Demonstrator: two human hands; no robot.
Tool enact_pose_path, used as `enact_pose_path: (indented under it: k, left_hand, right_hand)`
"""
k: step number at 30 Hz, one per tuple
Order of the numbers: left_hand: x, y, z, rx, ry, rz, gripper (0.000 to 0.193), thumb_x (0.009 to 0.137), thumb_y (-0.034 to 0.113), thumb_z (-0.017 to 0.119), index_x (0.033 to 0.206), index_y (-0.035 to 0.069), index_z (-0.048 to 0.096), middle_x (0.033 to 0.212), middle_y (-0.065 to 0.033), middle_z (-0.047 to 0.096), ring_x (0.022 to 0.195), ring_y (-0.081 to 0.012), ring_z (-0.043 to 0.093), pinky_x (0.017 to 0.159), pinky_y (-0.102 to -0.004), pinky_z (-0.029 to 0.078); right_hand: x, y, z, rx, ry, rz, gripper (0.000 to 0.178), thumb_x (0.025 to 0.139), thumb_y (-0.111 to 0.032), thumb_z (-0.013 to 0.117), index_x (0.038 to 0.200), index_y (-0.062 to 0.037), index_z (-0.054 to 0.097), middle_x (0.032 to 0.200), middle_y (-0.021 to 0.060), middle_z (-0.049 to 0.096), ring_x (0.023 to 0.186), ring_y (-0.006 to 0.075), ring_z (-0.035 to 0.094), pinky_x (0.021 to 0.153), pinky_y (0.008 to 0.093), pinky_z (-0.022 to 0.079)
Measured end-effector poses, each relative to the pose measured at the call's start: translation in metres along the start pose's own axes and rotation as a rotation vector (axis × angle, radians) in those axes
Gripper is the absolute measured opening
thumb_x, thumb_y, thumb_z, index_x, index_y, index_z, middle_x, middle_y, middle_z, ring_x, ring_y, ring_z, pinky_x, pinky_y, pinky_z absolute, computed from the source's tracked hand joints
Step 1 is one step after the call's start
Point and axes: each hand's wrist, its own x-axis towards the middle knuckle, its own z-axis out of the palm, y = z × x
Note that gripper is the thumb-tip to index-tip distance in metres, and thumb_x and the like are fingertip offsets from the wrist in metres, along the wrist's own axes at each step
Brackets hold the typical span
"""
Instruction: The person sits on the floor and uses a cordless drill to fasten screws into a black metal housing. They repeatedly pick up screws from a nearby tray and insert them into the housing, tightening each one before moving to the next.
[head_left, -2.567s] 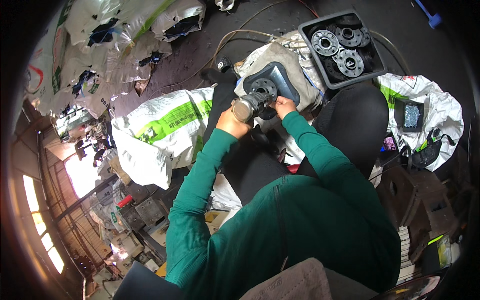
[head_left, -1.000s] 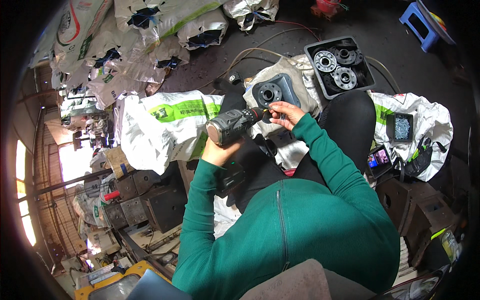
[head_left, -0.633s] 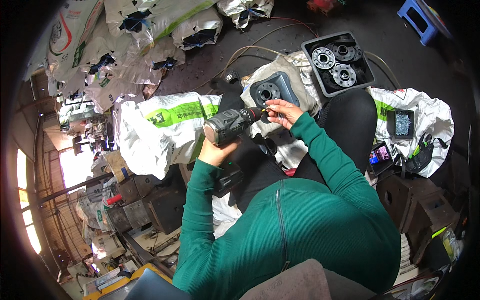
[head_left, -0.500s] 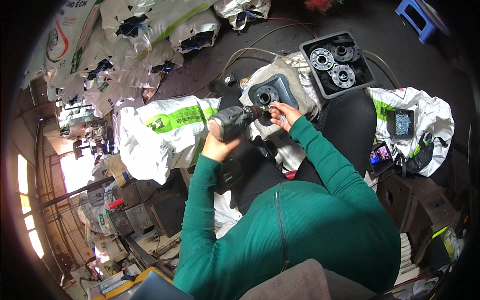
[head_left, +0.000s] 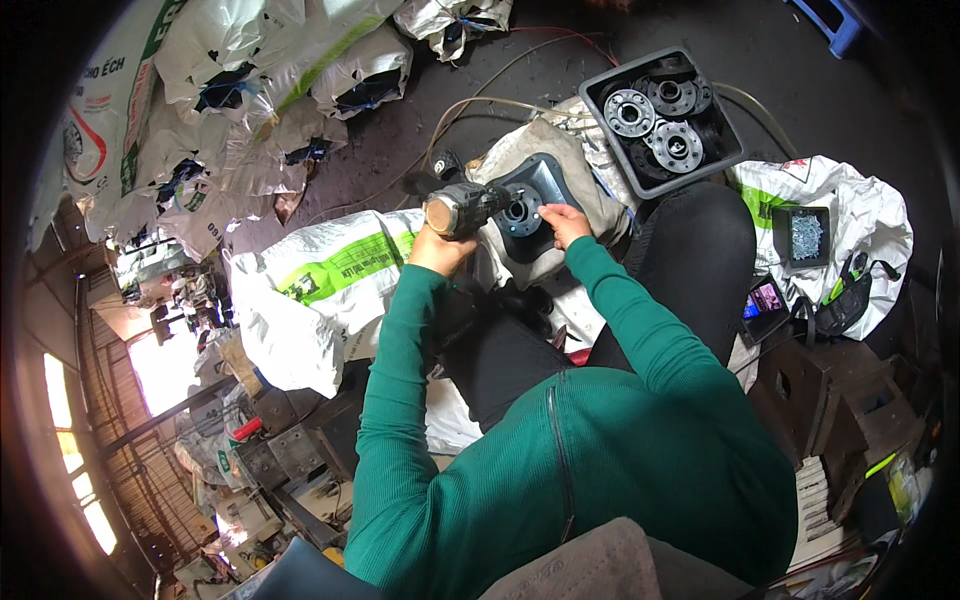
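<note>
A dark grey workshop floor (head_left: 650, 30) is partly covered at the upper left by a heap of white plastic sacks (head_left: 215, 45). A white green-banded sack (head_left: 285, 340) is spread at the left. A dark grey rectangular plastic bin (head_left: 716, 165), loaded with round metal discs (head_left: 678, 147), is set just beside a beige cloth-covered support (head_left: 590, 160). On this support, a blue-grey pan-shaped part (head_left: 545, 175) is laid, topped by a round grey flange (head_left: 512, 222). A bulky dark power drill (head_left: 470, 208) is gripped by the left hand (head_left: 440, 250), fingers clamped around its handle, nose turned toward the flange. The right hand (head_left: 570, 227) is held near the flange's right side, fingers bent; whether anything is pinched cannot be told.
</note>
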Motion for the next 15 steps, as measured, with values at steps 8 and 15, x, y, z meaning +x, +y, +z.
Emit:
enact_pose_path:
  k: [8,15]
  left_hand:
    - [0.016,0.005,0.001,0.218,-0.07,-0.018,0.049,0.064,0.007,0.073,0.11,0.003,0.057,0.101,-0.0098,0.064,0.093,-0.0203,0.06,0.083,-0.0303,0.046]
    - [0.027,0.014,-0.003,0.251,-0.132,-0.07,0.049,0.063,0.006,0.072,0.11,0.003,0.058,0.102,-0.011,0.064,0.096,-0.0217,0.06,0.084,-0.0303,0.046]
  right_hand:
    - [0.008,0.013,0.01,-0.092,0.01,-0.138,0.05,0.076,-0.026,0.073,0.111,0.0034,0.054,0.074,0.0019,0.057,0.051,0.0066,0.045,0.042,0.0222,0.034]
    - [0.01,0.011,0.015,-0.039,-0.003,-0.152,0.042,0.077,-0.02,0.072,0.107,0.0037,0.055,0.071,0.0017,0.057,0.057,0.0063,0.048,0.051,0.0211,0.038]
